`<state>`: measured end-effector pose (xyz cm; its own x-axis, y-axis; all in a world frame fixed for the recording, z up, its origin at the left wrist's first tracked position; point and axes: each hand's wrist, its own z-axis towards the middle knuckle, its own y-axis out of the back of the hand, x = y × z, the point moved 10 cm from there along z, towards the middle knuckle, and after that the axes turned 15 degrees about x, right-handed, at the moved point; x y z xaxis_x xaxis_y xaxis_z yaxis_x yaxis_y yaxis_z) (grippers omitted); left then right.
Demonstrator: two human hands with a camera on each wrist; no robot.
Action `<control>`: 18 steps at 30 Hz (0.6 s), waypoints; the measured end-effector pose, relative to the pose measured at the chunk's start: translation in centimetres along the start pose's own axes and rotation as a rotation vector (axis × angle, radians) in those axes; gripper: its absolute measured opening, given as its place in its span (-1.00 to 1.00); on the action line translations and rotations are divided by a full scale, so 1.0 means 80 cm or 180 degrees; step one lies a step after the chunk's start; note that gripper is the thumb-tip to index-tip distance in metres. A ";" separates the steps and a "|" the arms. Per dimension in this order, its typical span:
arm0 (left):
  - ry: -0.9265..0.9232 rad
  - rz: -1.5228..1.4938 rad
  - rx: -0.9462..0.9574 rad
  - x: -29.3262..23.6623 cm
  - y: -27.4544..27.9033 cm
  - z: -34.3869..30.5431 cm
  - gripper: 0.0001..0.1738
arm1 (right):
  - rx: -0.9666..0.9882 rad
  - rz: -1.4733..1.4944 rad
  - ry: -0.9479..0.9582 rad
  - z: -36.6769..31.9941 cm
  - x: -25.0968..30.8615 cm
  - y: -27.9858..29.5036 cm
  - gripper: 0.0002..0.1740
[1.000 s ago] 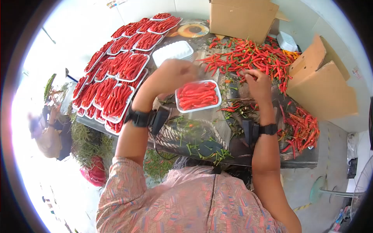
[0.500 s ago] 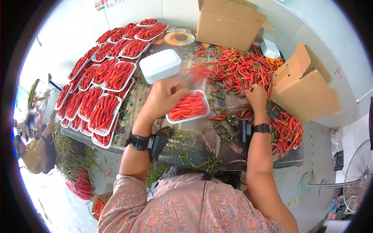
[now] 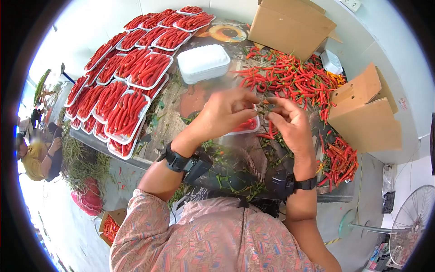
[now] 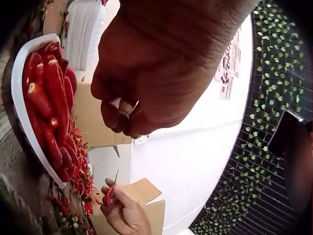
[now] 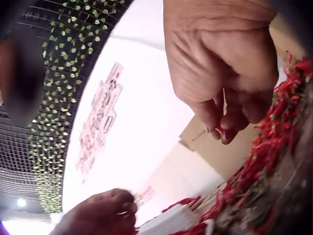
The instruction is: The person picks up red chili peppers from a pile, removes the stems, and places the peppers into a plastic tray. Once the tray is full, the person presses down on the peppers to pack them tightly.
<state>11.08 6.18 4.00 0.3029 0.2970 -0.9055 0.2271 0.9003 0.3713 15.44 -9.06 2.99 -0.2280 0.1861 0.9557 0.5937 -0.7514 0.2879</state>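
Observation:
A red chili pepper (image 4: 110,196) with a thin green stem is pinched in my right hand (image 3: 293,124). In the right wrist view the chili's red tip (image 5: 225,133) shows at the fingertips. Facing it, my left hand (image 3: 224,113) has curled fingers, thumb close to the fingertips, and nothing shows in its grip. Beneath the left hand sits a white tray (image 4: 17,81) filled with red chilies, partly hidden by that hand in the head view. Beyond the right hand spreads a loose heap of chilies (image 3: 290,77), many with green stems.
A stack of white empty trays (image 3: 204,63) stands behind the left hand. Filled trays (image 3: 127,113) cover the table's left side in layers. Cardboard boxes (image 3: 290,27) stand at the back and right. Another chili pile (image 3: 340,158) lies at the right edge, with stem scraps (image 3: 231,179) in front.
My right hand has come from the chili heap toward the left hand, bringing a chili. The left hand has moved right, over the filled tray. The head view has shifted slightly.

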 end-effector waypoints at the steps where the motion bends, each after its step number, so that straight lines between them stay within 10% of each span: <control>1: 0.0024 0.0006 -0.0014 0.005 -0.001 0.000 -0.75 | 0.0277 0.0347 0.0217 0.003 0.009 -0.018 -0.61; 12: -0.0009 -0.1127 0.0550 0.013 -0.018 -0.001 -0.80 | 0.1065 0.0959 -0.0007 0.005 0.012 -0.054 -0.50; 18: 0.0106 -0.0950 -0.0308 0.033 0.012 -0.004 -0.89 | 0.0222 0.0849 0.0795 0.013 0.010 -0.042 -0.75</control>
<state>11.79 7.94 1.91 0.2054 0.0237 -0.9784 0.2118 0.9749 0.0681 14.07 -5.76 2.84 -0.2343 -0.1769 0.9559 0.7067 -0.7062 0.0425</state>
